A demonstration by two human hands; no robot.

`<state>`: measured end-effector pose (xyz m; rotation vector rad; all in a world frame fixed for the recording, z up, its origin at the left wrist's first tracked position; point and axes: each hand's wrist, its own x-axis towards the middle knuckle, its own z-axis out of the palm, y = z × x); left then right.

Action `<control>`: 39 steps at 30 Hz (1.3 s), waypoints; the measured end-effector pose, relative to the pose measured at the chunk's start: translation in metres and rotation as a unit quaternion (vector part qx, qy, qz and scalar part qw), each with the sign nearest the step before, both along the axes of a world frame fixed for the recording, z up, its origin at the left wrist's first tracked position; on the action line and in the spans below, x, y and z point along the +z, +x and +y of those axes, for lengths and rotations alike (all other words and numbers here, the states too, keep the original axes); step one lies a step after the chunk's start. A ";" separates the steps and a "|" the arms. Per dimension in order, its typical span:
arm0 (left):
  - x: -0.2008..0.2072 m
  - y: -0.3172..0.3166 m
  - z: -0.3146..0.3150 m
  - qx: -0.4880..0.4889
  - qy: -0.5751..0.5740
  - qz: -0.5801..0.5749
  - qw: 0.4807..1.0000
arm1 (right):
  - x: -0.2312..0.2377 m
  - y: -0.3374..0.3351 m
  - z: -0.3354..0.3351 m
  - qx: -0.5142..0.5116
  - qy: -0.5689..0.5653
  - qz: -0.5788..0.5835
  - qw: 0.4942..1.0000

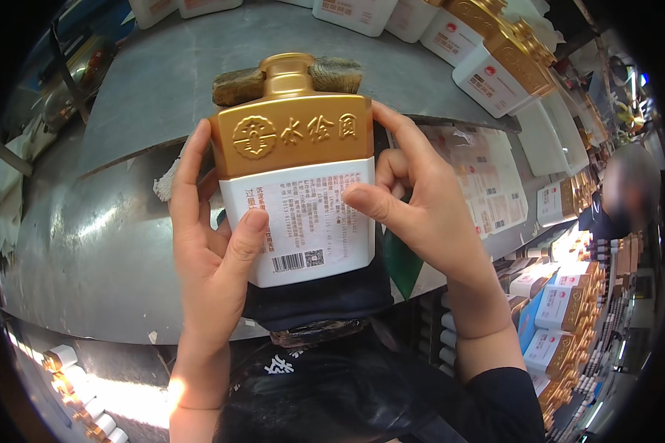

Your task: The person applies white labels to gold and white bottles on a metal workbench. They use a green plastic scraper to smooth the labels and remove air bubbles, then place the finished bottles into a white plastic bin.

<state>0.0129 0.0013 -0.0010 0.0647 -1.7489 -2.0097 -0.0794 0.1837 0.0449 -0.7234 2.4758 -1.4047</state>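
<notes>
A flat bottle (298, 155) lies tilted before me, its neck pointing away, gold on the upper part and white below. Its white face carries a printed label (303, 221) with a barcode. Along the bottle's left side my left hand (214, 229) is closed on it, thumb pressing the label's left part. My right hand (414, 184) grips the other side, index finger stretched along the gold shoulder, thumb on the label's right edge and other fingers curled. The bottle's neck sits between two worn wooden blocks (238, 87). Dark cloth (318, 295) is under its base.
Several gold-and-white bottles (495, 74) stand at the far right of the metal table (170, 66). Label sheets (484, 177) lie right of my right hand, near a white plastic bin (547, 140). More bottles (558, 306) are stacked at right, where another person (628, 192) is.
</notes>
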 end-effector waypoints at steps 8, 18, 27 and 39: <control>0.003 0.000 0.004 0.016 -0.005 -0.002 1.000 | -0.001 0.000 -0.002 -0.003 0.026 0.039 0.999; 0.001 0.004 -0.006 -0.010 -0.011 0.004 1.000 | 0.002 -0.001 0.001 0.011 -0.002 -0.010 1.000; 0.006 0.009 0.000 -0.048 0.030 -0.053 0.997 | 0.002 0.001 0.000 0.014 0.044 0.033 0.998; -0.002 0.009 -0.003 -0.040 0.011 -0.032 0.999 | 0.000 0.002 -0.003 0.011 0.041 0.018 0.999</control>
